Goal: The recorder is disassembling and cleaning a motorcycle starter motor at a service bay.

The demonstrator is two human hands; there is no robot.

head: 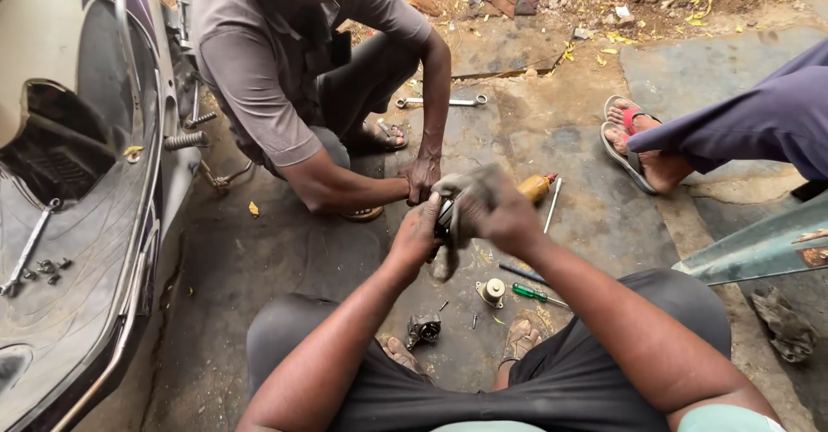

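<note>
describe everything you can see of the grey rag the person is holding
The grey rag looks like worn, dirty cloth, crumpled and bunched. The right hand presses it from above, over a small dark part steadied by the left hand. One loose end hangs down below the hands, toward the concrete floor. It is held in the air above the person's lap, not resting on anything. A second person's hand is close beside it; whether that hand touches the rag cannot be told.

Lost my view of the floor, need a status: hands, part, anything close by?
Left hand and right hand both grip a small dark part wrapped in a grey rag. Co-worker's hand close behind it.
</note>
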